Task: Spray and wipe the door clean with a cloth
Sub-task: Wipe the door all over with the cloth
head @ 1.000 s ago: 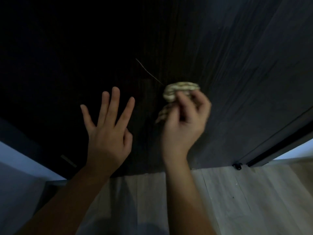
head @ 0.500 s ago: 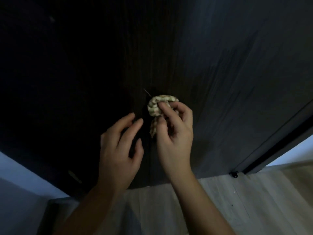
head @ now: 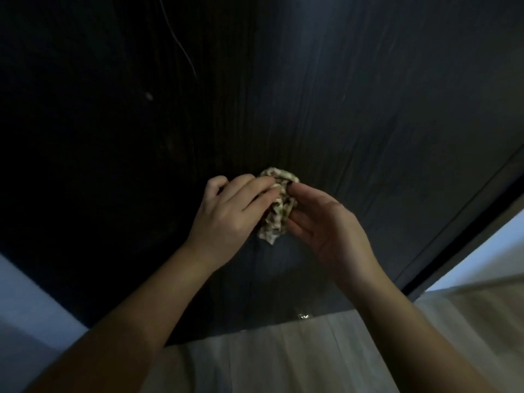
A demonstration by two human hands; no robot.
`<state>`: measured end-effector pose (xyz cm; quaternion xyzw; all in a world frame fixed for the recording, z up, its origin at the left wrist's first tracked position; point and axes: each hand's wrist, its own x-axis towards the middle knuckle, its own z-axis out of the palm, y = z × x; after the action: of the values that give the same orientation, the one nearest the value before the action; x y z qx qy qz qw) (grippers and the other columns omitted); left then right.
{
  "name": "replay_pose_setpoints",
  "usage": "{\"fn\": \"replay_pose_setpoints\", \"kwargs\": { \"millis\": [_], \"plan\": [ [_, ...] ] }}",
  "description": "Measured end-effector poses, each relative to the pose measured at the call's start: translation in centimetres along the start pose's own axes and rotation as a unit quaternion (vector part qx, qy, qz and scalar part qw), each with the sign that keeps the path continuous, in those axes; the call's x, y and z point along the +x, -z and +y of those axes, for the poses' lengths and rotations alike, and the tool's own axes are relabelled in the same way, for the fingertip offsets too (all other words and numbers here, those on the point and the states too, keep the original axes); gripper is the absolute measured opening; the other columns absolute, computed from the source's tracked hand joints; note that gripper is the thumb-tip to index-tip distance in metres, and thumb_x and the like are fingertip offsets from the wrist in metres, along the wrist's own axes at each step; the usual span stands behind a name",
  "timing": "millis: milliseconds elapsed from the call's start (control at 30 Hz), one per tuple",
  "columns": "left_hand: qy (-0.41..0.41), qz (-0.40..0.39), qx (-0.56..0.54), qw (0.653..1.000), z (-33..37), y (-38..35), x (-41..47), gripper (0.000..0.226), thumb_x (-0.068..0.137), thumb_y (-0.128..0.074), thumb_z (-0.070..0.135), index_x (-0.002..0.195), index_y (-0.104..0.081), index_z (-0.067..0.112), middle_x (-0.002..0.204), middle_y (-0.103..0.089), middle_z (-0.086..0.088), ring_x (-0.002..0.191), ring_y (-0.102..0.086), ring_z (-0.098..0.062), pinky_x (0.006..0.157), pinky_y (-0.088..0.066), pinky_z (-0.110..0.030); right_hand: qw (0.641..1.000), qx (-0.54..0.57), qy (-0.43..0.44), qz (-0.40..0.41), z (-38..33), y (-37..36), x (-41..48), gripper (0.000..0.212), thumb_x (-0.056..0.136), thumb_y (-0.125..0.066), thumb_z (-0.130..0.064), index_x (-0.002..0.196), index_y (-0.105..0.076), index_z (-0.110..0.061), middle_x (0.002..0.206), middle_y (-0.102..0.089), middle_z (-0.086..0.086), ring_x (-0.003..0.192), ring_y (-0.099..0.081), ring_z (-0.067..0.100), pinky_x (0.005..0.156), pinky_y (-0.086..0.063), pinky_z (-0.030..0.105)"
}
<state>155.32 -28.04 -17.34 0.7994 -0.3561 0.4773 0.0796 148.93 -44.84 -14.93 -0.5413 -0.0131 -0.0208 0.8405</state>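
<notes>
Just below the centre of the frame, the left hand point(head: 229, 211) and right hand point(head: 326, 225) meet around the bunched patterned cloth point(head: 276, 205) before the dark door point(head: 340, 109), each gripping it loosely, so it could slip to the floor point(head: 283, 358) mid-regrip.

The cloth point(head: 276, 207) is small, crumpled into a ball, pale with a darker checked pattern, and it is in front of the lower part of the door point(head: 354, 109). The door is dark, with a vertical wood grain.
</notes>
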Motion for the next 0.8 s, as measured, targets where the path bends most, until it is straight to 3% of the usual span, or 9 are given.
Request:
{"fn": "replay_pose_setpoints", "kwargs": {
  "millis": [200, 267, 333, 367, 433, 500, 600, 700, 800],
  "plan": [
    [0.105, -0.017, 0.020, 0.994, 3.9, -0.5, -1.0, 0.043, 0.086, -0.061, 0.034, 0.122, -0.062, 0.011, 0.131, -0.058, -0.008, 0.119, -0.050, -0.022, 0.089, -0.035, -0.040, 0.997, 0.036, 0.025, -0.061, -0.2, 1.6, 0.1, 0.032, 0.101, -0.037, -0.015, 0.120, -0.060, -0.004, 0.122, -0.065, 0.012, 0.114, -0.062, 0.029, 0.089, -0.052, 0.034],
    [0.147, -0.022, 0.025, 0.989, 4.8, -0.9, -0.5, 0.043, 0.080, -0.067, 0.023, 0.121, -0.060, 0.009, 0.127, -0.057, -0.010, 0.117, -0.048, -0.024, 0.091, -0.034, -0.040, 0.996, -0.025, 0.040, -0.078, -0.9, 2.5, -0.1, 0.030, 0.101, -0.038, -0.018, 0.117, -0.063, -0.011, 0.120, -0.066, 0.006, 0.114, -0.062, 0.023, 0.094, -0.050, 0.037],
    [0.186, 0.000, 0.017, 0.982, 5.5, -0.8, 0.5, 0.041, 0.073, -0.070, 0.012, 0.113, -0.063, 0.008, 0.118, -0.059, -0.011, 0.112, -0.047, -0.024, 0.091, -0.033, -0.037, 0.980, -0.164, 0.095, -0.060, -1.9, 3.8, -0.6, 0.027, 0.098, -0.044, -0.018, 0.116, -0.064, -0.018, 0.123, -0.064, -0.001, 0.117, -0.059, 0.012, 0.103, -0.046, 0.039],
    [0.209, 0.021, 0.018, 0.977, 5.6, -0.7, 1.0, 0.038, 0.071, -0.070, 0.009, 0.109, -0.065, 0.007, 0.113, -0.061, -0.011, 0.109, -0.047, -0.024, 0.090, -0.034, -0.036, 0.950, -0.264, 0.163, -0.028, -2.4, 4.6, -0.8, 0.030, 0.094, -0.047, -0.019, 0.119, -0.063, -0.021, 0.131, -0.059, -0.003, 0.123, -0.053, 0.007, 0.108, -0.042, 0.038],
    [0.282, 0.075, 0.022, 0.956, 5.5, -0.2, 1.6, 0.031, 0.074, -0.066, 0.008, 0.105, -0.065, 0.005, 0.107, -0.062, -0.012, 0.105, -0.050, -0.024, 0.089, -0.040, -0.038, 0.833, -0.476, 0.282, 0.014, -3.3, 6.4, -0.8, 0.047, 0.090, -0.049, -0.021, 0.137, -0.049, -0.021, 0.154, -0.031, -0.005, 0.142, -0.028, 0.008, 0.119, -0.023, 0.034],
    [0.369, 0.112, 0.014, 0.922, 6.2, -0.2, 2.2, 0.032, 0.079, -0.058, 0.012, 0.110, -0.061, 0.005, 0.105, -0.060, -0.014, 0.100, -0.054, -0.027, 0.086, -0.048, -0.041, 0.723, -0.628, 0.289, -0.001, -3.5, 7.7, -0.3, 0.064, 0.093, -0.049, -0.022, 0.151, -0.023, -0.019, 0.159, -0.001, -0.004, 0.148, 0.002, 0.015, 0.121, -0.007, 0.041],
    [0.390, 0.053, 0.017, 0.919, 10.3, -2.4, 2.9, 0.032, 0.080, -0.051, 0.017, 0.107, -0.064, 0.006, 0.099, -0.058, -0.014, 0.088, -0.060, -0.030, 0.076, -0.054, -0.041, 0.608, -0.742, 0.284, -0.011, -2.9, 9.0, 0.7, 0.072, 0.089, -0.055, -0.024, 0.152, -0.020, -0.013, 0.158, 0.005, 0.008, 0.145, 0.007, 0.026, 0.117, -0.015, 0.054],
    [0.369, 0.002, 0.005, 0.929, 11.9, -2.9, 3.0, 0.027, 0.078, -0.057, 0.012, 0.102, -0.067, 0.005, 0.097, -0.059, -0.012, 0.085, -0.061, -0.028, 0.072, -0.054, -0.041, 0.602, -0.750, 0.273, -0.022, -3.1, 9.4, 1.1, 0.072, 0.088, -0.055, -0.025, 0.151, -0.023, -0.012, 0.158, 0.000, 0.011, 0.144, 0.004, 0.028, 0.114, -0.019, 0.056],
    [0.432, 0.067, 0.045, 0.898, 9.5, -1.5, 3.3, 0.025, 0.077, -0.063, 0.002, 0.102, -0.066, 0.005, 0.100, -0.056, -0.012, 0.089, -0.058, -0.026, 0.079, -0.047, -0.031, 0.597, -0.756, 0.267, -0.032, -3.2, 9.6, 1.1, 0.075, 0.087, -0.057, -0.027, 0.151, -0.021, -0.014, 0.159, -0.001, 0.010, 0.145, 0.004, 0.027, 0.114, -0.015, 0.060]
  ]
}}
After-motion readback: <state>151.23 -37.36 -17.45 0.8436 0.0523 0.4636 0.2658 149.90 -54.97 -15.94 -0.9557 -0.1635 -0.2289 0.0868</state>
